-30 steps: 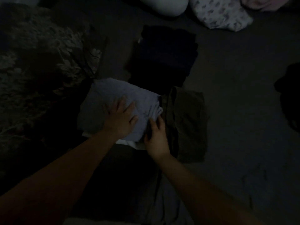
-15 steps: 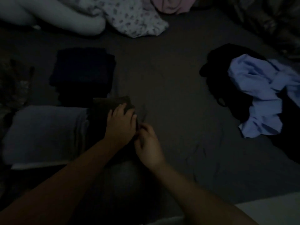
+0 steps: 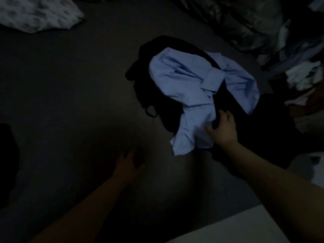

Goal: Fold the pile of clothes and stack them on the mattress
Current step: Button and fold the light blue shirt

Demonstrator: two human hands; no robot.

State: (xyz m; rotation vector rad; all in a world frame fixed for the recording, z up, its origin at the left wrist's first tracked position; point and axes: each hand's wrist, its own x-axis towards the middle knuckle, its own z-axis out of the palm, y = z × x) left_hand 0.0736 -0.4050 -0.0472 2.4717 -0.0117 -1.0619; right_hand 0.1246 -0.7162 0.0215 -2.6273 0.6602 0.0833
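Swung away from the folded stacks toward the unfolded heap, with both hands gone from the olive piece since half a second ago. Across the dark mattress (image 3: pixel 73 102): a black garment (image 3: pixel 163 102) spread under a crumpled light blue shirt (image 3: pixel 189 85), more loose clothes (image 3: pixel 301 76) at far right, so plenty apparently left to fold. Right hand (image 3: pixel 223 128) reaching at the shirt's lower edge, grip half-curled, hold not clear; left hand (image 3: pixel 128 165) low, fingers relaxed, holding nothing.
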